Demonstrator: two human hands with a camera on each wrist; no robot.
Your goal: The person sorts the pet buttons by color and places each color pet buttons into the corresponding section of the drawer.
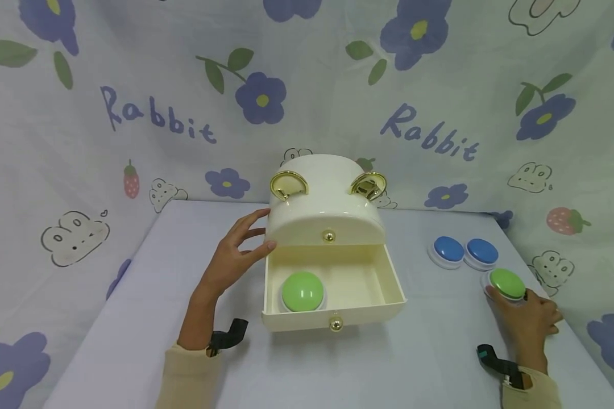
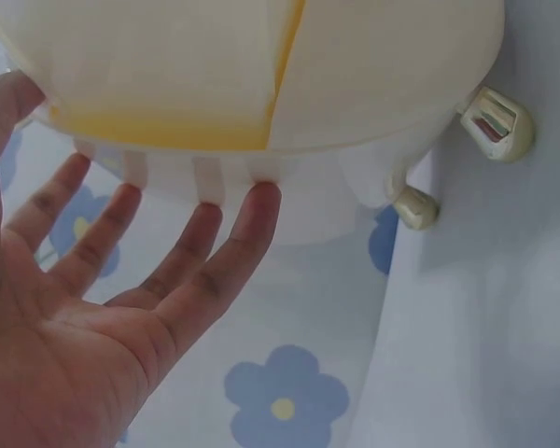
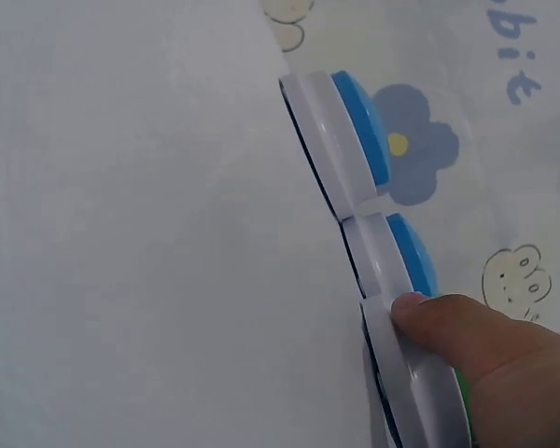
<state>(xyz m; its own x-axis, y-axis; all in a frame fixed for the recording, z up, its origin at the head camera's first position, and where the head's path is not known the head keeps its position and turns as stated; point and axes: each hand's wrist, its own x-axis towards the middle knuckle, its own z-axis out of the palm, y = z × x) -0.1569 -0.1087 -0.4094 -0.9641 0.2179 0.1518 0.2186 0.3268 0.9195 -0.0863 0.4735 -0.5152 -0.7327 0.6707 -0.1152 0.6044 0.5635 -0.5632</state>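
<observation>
A cream storage box [image 1: 324,199] with gold ear-shaped loops stands mid-table, its drawer [image 1: 360,284] pulled out at the front. One round green button [image 1: 303,291] on a white base sits in the drawer's left part. My left hand [image 1: 232,250] touches the left side of the box, thumb towards the front; in the left wrist view its fingers [image 2: 219,275] are spread and fairly straight against the wall. At the right, my right hand [image 1: 529,318] grips another green button [image 1: 507,283] by its white base, the thumb [image 3: 467,331] on the near rim.
Two blue buttons [image 1: 448,249] on white bases stand side by side just behind the gripped one. A fabric backdrop [image 1: 332,85] with flowers and rabbits hangs behind the white table [image 1: 430,352]. Gold feet [image 2: 499,126] support the box.
</observation>
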